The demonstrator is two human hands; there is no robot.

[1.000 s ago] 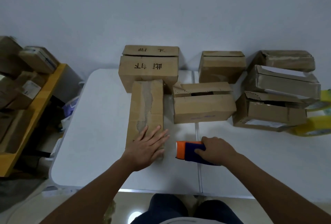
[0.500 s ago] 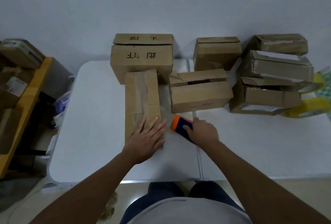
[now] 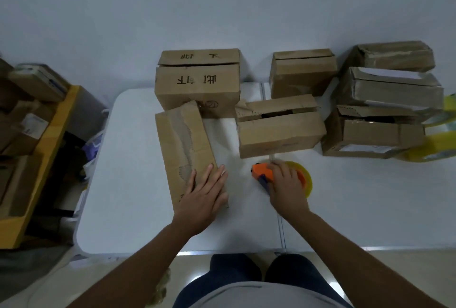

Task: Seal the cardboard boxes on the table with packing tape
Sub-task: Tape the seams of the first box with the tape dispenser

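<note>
Left hand (image 3: pixel 203 193) flat, fingers spread on near box (image 3: pixel 186 150), now slewed. Right hand (image 3: pixel 287 184) gripping dispenser (image 3: pixel 262 172), newly tilted, roll showing. Taping likely imminent.

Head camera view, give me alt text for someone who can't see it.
A person's left hand rests flat on a long cardboard box while the right hand grips an orange tape dispenser beside it on a white table. More cardboard boxes sit behind.

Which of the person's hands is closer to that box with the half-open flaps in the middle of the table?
The right hand. It grips the tape dispenser just in front of the half-open box. The left hand lies flat on the long box, farther left.
</note>
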